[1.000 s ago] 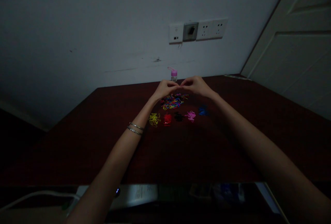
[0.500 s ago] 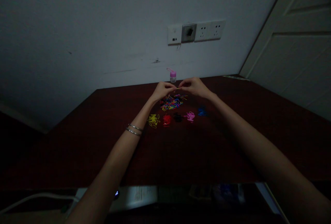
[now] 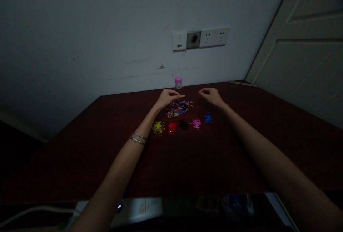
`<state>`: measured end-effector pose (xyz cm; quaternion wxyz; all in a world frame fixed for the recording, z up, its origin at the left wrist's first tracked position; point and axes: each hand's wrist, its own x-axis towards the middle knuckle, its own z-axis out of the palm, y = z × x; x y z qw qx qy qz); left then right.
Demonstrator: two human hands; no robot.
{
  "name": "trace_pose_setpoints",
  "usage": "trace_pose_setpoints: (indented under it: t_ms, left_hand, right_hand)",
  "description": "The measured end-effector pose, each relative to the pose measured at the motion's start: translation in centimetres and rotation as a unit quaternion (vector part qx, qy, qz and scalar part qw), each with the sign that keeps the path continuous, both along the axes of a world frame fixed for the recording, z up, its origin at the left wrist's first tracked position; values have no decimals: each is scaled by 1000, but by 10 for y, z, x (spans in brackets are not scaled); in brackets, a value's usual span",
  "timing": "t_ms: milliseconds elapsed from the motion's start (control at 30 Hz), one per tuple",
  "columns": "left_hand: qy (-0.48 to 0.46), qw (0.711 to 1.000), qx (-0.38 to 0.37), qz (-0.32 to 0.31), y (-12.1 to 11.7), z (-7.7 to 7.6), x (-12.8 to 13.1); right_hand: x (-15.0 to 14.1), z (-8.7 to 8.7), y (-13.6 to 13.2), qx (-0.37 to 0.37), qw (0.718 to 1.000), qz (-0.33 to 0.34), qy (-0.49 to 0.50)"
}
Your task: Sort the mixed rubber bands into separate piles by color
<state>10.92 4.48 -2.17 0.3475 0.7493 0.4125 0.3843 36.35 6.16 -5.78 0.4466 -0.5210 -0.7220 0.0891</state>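
Observation:
My left hand [image 3: 167,98] is closed in a pinch on a yellow rubber band [image 3: 182,96], whose end sticks out past the fingertips. Below the band lies a mixed pile of coloured rubber bands [image 3: 179,109]. My right hand [image 3: 211,96] hovers to the right of that pile, thumb and fingers closed together; whatever they hold, if anything, is too small to see. Nearer me runs a row of sorted heaps: yellow bands [image 3: 159,128], red bands [image 3: 172,128], black bands [image 3: 183,124], pink bands [image 3: 196,124] and blue bands [image 3: 208,117].
Behind my left hand stands a small clear bottle with a pink lid [image 3: 178,81], close to the wall. The dark red tabletop [image 3: 187,164] ends at a front edge, with a shelf of things under it. Wall sockets [image 3: 200,39] sit above; a white door [image 3: 308,60] is at right.
My hands, together at the fingertips before, are now apart. The right has moved off to the right, while the yellow rubber band stays in my left. The view has tilted slightly.

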Motion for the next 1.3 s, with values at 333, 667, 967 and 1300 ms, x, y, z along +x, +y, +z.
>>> trace_pose_setpoints:
  t_ms: [333, 667, 967, 1300]
  left_hand:
    - [6, 1000, 3, 4, -6, 4, 4]
    - [61, 996, 40, -47, -23, 20, -6]
    - [189, 978, 21, -87, -44, 37, -56]
    - [300, 944, -71, -115, -54, 28, -116]
  right_hand:
    - [44, -48, 8, -92, 986, -83, 110]
    - [46, -49, 6, -111, 965, -92, 220]
    - [49, -53, 10, -112, 967, -80, 216]
    - [47, -50, 8, -118, 972, -83, 185]
